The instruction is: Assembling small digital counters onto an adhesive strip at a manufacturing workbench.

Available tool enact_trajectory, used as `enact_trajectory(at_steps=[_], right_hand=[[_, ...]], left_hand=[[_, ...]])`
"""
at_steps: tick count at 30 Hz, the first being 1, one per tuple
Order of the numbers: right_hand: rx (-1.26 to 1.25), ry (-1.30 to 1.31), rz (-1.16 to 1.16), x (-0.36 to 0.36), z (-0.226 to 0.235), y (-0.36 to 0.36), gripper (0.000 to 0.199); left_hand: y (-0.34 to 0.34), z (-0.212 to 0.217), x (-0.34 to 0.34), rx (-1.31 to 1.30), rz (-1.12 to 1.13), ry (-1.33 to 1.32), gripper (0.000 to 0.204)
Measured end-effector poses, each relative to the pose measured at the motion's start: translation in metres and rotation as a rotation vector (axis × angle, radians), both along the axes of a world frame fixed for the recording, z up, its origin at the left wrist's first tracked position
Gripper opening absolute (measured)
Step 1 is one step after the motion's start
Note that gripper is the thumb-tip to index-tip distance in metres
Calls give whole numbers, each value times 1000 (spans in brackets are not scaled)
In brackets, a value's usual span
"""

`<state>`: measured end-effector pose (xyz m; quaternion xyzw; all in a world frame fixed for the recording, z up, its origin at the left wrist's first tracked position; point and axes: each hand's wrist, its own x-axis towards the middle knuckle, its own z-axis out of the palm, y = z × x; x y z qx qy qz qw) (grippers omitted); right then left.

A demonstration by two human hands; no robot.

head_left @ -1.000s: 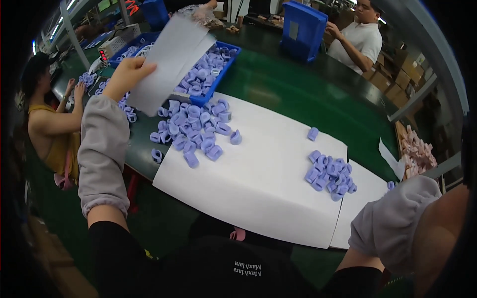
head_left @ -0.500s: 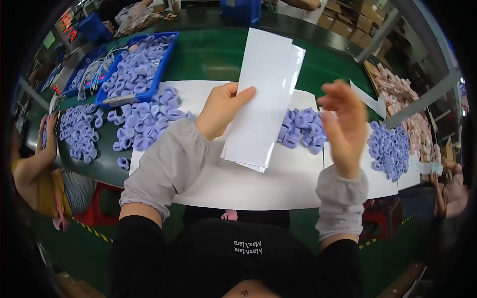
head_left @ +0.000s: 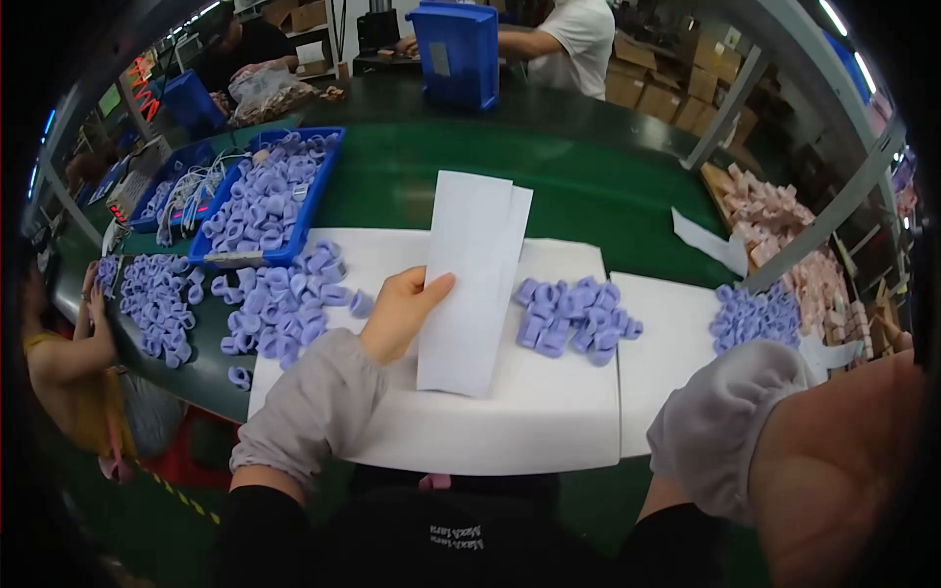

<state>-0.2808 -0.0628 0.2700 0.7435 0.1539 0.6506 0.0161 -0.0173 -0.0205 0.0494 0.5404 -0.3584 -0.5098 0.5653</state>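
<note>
My left hand (head_left: pixel 397 309) grips long white paper sheets (head_left: pixel 474 284) between thumb and fingers, near their left edge. At least two layers show, slightly fanned at the top. The sheets stand up over the white table covering (head_left: pixel 461 431). To their right lies a small pile of lavender, ring-like plastic parts (head_left: pixel 573 316); a larger pile of lavender parts (head_left: pixel 284 304) lies to the left of my left hand. My right hand (head_left: pixel 843 470) is raised very close at the lower right, large and blurred. Its fingers cannot be made out, nor whether it holds anything.
A blue bin (head_left: pixel 267 191) full of lavender parts stands at the left, beside a smaller blue tray with white cables (head_left: pixel 194 157). More lavender parts (head_left: pixel 755 318) lie at the right, under a grey metal post (head_left: pixel 823 211). People sit at both sides; one handles a blue crate (head_left: pixel 456 54) across the green belt.
My right hand has swung from beside the sheets to the lower right, close to the view. The sheets in my left hand sit lower in view. A blue crate across the belt shows more fully.
</note>
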Motion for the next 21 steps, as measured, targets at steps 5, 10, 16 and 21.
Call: enact_trajectory(at_steps=[5, 10, 16, 21], right_hand=[[41, -98, 140, 14, -24, 15, 47], [118, 177, -468, 31, -82, -30, 45], [289, 1070, -626, 38, -148, -3, 53], [602, 735, -647, 26, -164, 31, 28]], left_hand=[[1, -5, 7, -20, -33, -58, 28], [6, 6, 4, -254, -94, -666, 18], [19, 72, -11, -795, -227, -1421, 12], [3, 74, -20, -681, -472, -1687, 14]])
